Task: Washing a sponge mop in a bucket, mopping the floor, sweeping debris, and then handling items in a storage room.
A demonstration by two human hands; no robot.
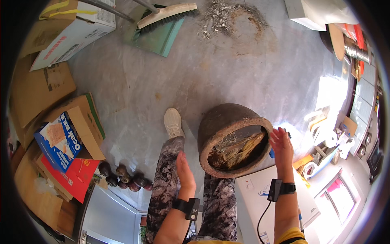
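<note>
A large dark earthenware pot [231, 116] stands tilted in front of my legs, its thick rough rim facing me. Brownish, wet-looking matter lines its inside. My right hand [281, 146] is upright at the right side of the rim, fingers extended, holding nothing; whether it touches the rim I cannot tell. My left hand [185, 172] hovers to the left of the pot, apart from it, empty, with its fingers held out together. Each wrist bears a strap with a small black device.
A broom [167, 15] rests on a green dustpan [161, 39], near scattered debris [222, 18]. Cardboard boxes [45, 88] and a blue box [58, 141] line the left. Onions [134, 183] lie on the floor. A white chest freezer [256, 195] stands right of my legs.
</note>
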